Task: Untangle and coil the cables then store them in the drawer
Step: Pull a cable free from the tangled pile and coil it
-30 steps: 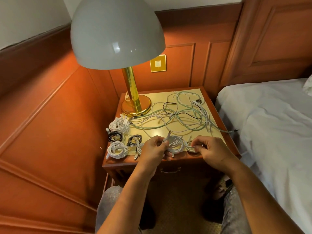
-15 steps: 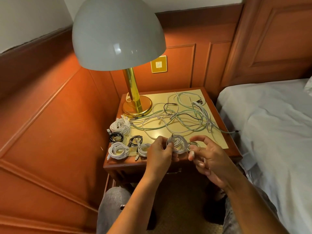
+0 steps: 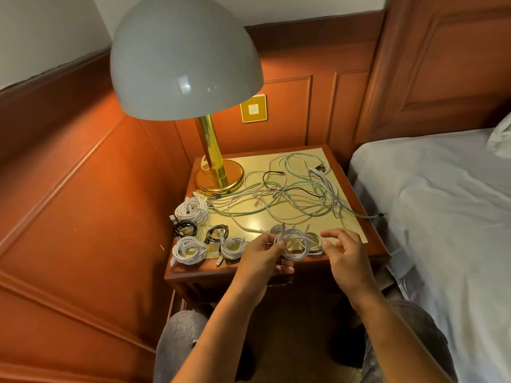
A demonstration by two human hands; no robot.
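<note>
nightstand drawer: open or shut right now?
Shut. The wooden nightstand drawer front with its metal handle sits flush under the tabletop edge, below the left hand; no coils inside yet.

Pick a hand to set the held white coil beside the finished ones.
Left. The left hand already grips the white coil, and the finished coils lie on its side; the right hand is open, holding nothing.

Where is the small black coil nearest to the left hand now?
In the head view, the small black coil lies on the nightstand, left of the left hand, between two white coils.
</note>
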